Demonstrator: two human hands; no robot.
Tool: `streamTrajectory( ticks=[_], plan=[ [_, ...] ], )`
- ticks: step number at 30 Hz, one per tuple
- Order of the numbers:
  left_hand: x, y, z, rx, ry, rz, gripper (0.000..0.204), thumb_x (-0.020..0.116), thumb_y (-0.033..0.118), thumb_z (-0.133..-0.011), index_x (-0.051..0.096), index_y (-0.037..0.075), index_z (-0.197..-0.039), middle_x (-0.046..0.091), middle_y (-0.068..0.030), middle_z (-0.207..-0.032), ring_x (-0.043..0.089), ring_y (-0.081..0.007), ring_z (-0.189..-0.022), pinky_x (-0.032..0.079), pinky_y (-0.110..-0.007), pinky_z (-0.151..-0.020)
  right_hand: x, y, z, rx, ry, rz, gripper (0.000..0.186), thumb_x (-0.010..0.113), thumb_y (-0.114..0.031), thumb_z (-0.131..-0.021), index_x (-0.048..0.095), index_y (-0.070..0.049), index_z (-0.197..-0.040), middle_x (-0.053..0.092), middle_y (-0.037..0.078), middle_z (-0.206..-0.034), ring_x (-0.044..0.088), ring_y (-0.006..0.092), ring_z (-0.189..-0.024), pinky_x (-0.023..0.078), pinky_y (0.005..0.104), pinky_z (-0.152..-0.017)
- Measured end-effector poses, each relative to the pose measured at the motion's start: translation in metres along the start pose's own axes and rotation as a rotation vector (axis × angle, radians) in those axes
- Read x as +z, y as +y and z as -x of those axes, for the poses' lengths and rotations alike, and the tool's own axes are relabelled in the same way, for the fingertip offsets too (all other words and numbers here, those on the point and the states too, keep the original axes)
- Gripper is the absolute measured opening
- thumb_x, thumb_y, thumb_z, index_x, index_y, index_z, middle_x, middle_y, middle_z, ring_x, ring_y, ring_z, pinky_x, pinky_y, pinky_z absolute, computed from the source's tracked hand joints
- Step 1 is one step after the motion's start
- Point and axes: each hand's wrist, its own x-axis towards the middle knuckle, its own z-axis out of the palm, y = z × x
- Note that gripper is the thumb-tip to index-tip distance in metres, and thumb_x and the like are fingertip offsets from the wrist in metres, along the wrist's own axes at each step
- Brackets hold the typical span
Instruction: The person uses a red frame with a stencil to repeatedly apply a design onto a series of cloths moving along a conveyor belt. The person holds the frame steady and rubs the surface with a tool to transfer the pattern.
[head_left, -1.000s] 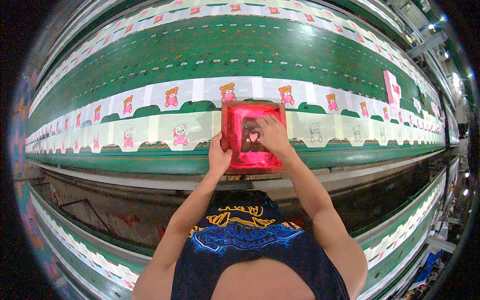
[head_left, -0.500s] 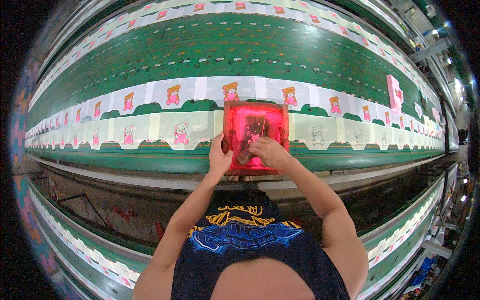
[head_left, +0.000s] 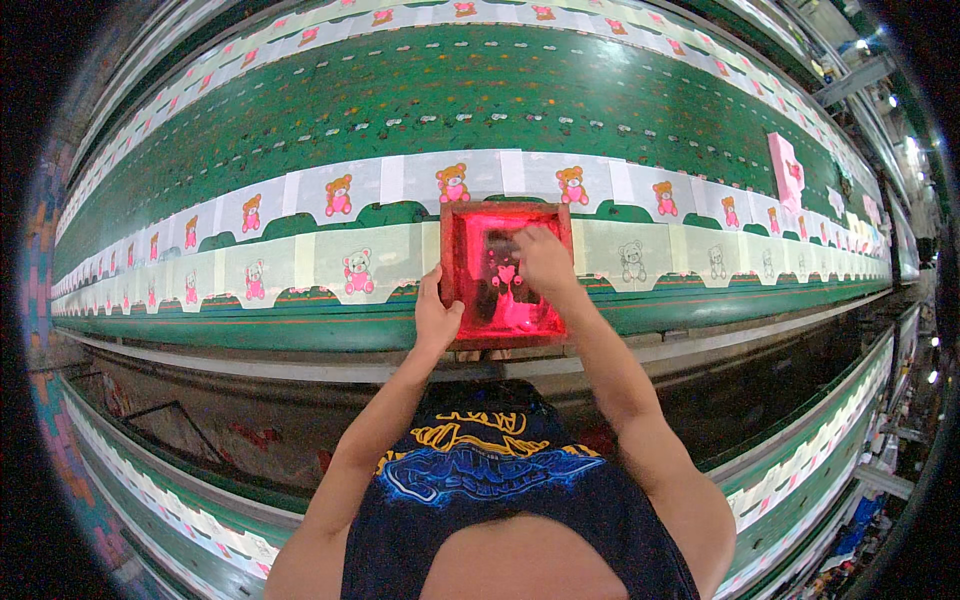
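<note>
We see the left hand [head_left: 436,314] on the left side of a wooden frame [head_left: 447,235]: its fingers lie along the outer edge and its thumb bends over the rim, so the grip is narrow and holds the frame. The left forearm [head_left: 385,400] slants up and rightward to it. The right forearm [head_left: 608,355] slants up and leftward, placing the right hand [head_left: 548,262] over the frame's right half, fingers curled down toward the pink screen [head_left: 525,318]. Those fingers are blurred — we cannot tell whether they hold anything. The frame rests on the near row of pale pieces along the green table [head_left: 400,75]. Left of it, a bear print [head_left: 358,270] carries pink fill; right of it, a bear outline [head_left: 631,262] shows only dark lines — brown bears [head_left: 571,186] line the row beyond.
</note>
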Motion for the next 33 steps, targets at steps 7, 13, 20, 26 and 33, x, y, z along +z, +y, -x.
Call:
streamTrajectory(
  ticks=[7,13,20,26,33],
  plan=[
    [0.005,0.004,0.002,-0.031,0.022,0.013,0.069,0.068,-0.002,-0.072,0.044,-0.004,-0.136,0.052,-0.0248,-0.133,0.05,-0.0416,-0.126,0.039,-0.044,-0.111,0.007,-0.065,0.105,-0.042,0.083,-0.048,0.036,0.062,0.001,-0.07,0.06,0.0,-0.106,0.062,0.017,-0.107,0.06,0.0371,-0.102,0.05,0.045,-0.093],
    [0.003,0.007,0.0,-0.015,0.015,0.053,0.069,0.066,-0.003,-0.072,0.043,-0.005,-0.137,0.052,-0.025,-0.132,0.05,-0.0412,-0.126,0.039,-0.044,-0.11,-0.009,-0.079,0.127,-0.056,0.006,-0.069,0.04,0.067,-0.002,-0.075,0.062,0.001,-0.115,0.063,0.018,-0.11,0.06,0.0378,-0.107,0.05,0.0471,-0.095],
    [0.006,0.01,-0.001,-0.019,0.03,0.053,0.07,0.065,-0.001,-0.074,0.043,-0.004,-0.14,0.052,-0.0241,-0.133,0.049,-0.0387,-0.127,0.037,-0.043,-0.111,-0.014,-0.041,0.137,0.423,0.427,-0.105,0.032,0.068,-0.02,-0.093,0.065,0.001,-0.117,0.063,0.019,-0.105,0.061,0.0379,-0.1,0.05,0.0462,-0.09],
    [0.012,0.001,0.001,-0.065,0.009,0.045,0.07,0.064,-0.003,-0.076,0.043,-0.004,-0.143,0.049,-0.0248,-0.142,0.047,-0.0387,-0.132,0.035,-0.043,-0.116,0.003,-0.012,0.152,0.705,0.329,-0.339,0.039,0.064,-0.028,-0.097,0.064,0.006,-0.115,0.062,0.019,-0.102,0.062,0.0362,-0.094,0.049,0.0425,-0.083],
    [0.065,0.047,0.008,0.024,0.062,0.098,0.07,0.064,-0.004,-0.077,0.042,-0.005,-0.144,0.049,-0.0232,-0.142,0.047,-0.0363,-0.134,0.034,-0.042,-0.116,-0.028,0.034,0.18,0.676,0.479,-0.344,0.039,0.069,-0.026,-0.092,0.065,0.004,-0.117,0.061,0.018,-0.104,0.062,0.0338,-0.092,0.051,0.0408,-0.083]
  ],
)
